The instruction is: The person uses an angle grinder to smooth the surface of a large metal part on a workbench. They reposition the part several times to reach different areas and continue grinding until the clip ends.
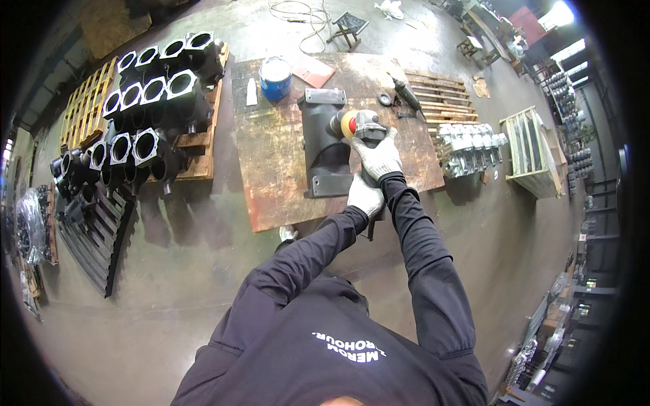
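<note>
Both my hands wear pale work gloves and grip an angle grinder (370,127) with a yellow and red disc (349,124). My right hand (380,155) is wrapped around its front, just behind the metal head. Closer to me, my left hand (365,196) is closed on the rear of its body. The disc is at the side port of a black cast housing (323,152), which lies on a worn wooden tabletop (271,186). Whether the disc touches the port's rim I cannot tell. The housing has a flat flange at its far and near ends.
Beyond the housing stand a blue can (275,80), a white tube (252,92) and a red sheet (313,70). Another power tool (406,93) lies at the far right of the tabletop. Black castings (145,147) crowd a pallet to the left; metal parts (468,145) sit to the right.
</note>
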The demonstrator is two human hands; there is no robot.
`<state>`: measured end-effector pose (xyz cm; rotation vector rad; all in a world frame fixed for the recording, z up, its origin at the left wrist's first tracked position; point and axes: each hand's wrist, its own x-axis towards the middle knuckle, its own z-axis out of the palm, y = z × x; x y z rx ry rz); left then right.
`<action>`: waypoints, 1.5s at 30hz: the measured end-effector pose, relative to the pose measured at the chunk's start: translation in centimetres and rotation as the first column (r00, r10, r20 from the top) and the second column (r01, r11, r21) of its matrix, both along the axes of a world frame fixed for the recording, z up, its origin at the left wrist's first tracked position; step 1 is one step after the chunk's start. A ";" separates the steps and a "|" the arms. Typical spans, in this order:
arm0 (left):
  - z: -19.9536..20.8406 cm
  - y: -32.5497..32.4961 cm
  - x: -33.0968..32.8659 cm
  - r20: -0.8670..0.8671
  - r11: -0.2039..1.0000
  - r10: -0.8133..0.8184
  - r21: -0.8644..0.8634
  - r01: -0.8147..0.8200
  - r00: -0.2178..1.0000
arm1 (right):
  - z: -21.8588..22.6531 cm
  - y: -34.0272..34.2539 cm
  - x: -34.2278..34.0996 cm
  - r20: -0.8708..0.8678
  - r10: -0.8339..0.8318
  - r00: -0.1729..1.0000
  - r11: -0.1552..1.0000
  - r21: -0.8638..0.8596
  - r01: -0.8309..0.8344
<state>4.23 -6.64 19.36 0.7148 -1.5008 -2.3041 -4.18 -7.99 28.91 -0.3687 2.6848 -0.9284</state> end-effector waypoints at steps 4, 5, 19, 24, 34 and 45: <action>1.0 -2.8 -2.7 -0.104 0.998 0.005 0.066 0.002 0.995 | -0.5 -2.5 -2.7 -0.032 0.041 0.999 0.997 0.069 -0.039; 1.0 -3.1 -3.3 -0.105 0.997 0.038 0.071 -0.030 0.994 | -0.6 -2.8 -3.1 -0.032 0.076 0.997 0.991 0.112 -0.072; -2.9 -0.3 -6.5 0.163 0.978 -0.110 -0.156 0.136 0.981 | -0.4 -2.1 -5.8 -0.029 0.057 0.998 0.992 0.117 -0.053; -4.3 1.1 -8.3 -0.175 0.895 0.227 0.425 -0.134 0.958 | -1.3 -1.3 -6.5 0.055 0.176 0.983 0.977 0.108 -0.181; -0.2 3.5 -8.6 0.143 0.986 0.145 -0.098 -0.132 0.979 | -1.1 2.6 -8.9 0.086 0.243 0.966 0.968 0.037 -0.247; -5.5 3.6 -9.6 -0.012 0.971 0.230 -0.056 -0.231 0.973 | -2.7 3.3 -9.6 0.085 0.146 0.986 0.988 0.038 -0.149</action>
